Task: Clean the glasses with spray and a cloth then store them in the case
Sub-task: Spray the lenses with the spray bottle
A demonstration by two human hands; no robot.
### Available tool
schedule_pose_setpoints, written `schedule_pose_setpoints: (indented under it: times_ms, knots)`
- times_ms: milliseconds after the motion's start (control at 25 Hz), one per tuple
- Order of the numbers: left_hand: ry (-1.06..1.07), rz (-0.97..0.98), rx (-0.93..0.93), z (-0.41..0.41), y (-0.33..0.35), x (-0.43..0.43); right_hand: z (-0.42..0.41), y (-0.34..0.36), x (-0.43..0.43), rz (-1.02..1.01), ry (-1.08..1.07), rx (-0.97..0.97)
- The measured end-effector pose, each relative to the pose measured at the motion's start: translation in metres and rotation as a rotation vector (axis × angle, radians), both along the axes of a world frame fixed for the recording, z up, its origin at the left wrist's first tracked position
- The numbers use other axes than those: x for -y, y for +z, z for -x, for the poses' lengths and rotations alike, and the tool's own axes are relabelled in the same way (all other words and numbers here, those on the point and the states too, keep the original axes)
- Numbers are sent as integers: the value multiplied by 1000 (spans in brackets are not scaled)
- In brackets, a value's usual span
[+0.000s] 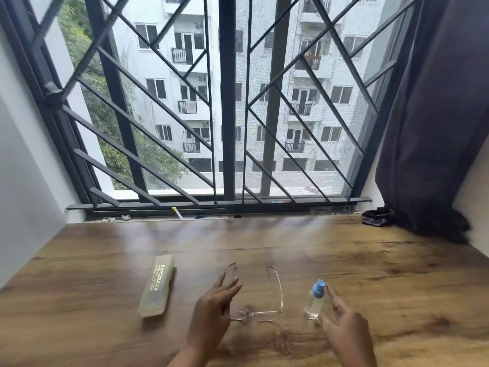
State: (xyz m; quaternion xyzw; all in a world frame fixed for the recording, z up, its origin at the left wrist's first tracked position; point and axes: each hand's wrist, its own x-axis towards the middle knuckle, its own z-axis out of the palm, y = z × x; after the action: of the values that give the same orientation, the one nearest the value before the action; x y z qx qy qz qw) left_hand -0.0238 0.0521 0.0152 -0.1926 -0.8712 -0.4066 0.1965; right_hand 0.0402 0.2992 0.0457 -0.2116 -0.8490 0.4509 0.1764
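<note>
Wooden desk [370,260] under a barred window [227,102], dark curtain [436,128] at the far right.

Glasses [264,312] lie flat on the desk, arms unfolded and pointing away toward the window, lenses nearest the person. Everything below is placed relative to them:
- Case [157,286]: left of the glasses, well apart, lid closed, lying lengthwise.
- Spray bottle [313,300]: just right of the glasses, upright, blue cap on, clear liquid inside.
- Left hand [214,305]: at the glasses' left side, over the left arm, fingers straight and spread, grasping nothing. Can't tell if it touches the frame.
- Right hand [341,324]: right of the glasses, just beside the bottle, fingers loose and released, not around it yet.
- Dark crumpled bundle [375,217]: far behind and right of the glasses, by the curtain foot. Could be the cloth, can't confirm.

Progress, my read: at the very start. Nothing sprayed, nothing wiped, case not opened. Likely first step is pick up glasses and bottle. All left: spray lenses, wipe, fold arms, open case, put glasses in, close.
</note>
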Motion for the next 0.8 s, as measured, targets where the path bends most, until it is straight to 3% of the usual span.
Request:
schedule_pose_setpoints:
  times_ms: [200,400,560,800]
  knots:
    - [-129,251,-109,10,-23,43,-2,-6,8,-490,66,-417]
    - [-128,331,-195,3,-22,50,-3,-12,19,-637,257,-609]
    - [-133,388,-258,1,-28,49,11,-30,31,-774,457,-575]
    - [-117,394,-304,4,-30,45,29,-57,37,-807,457,-389]
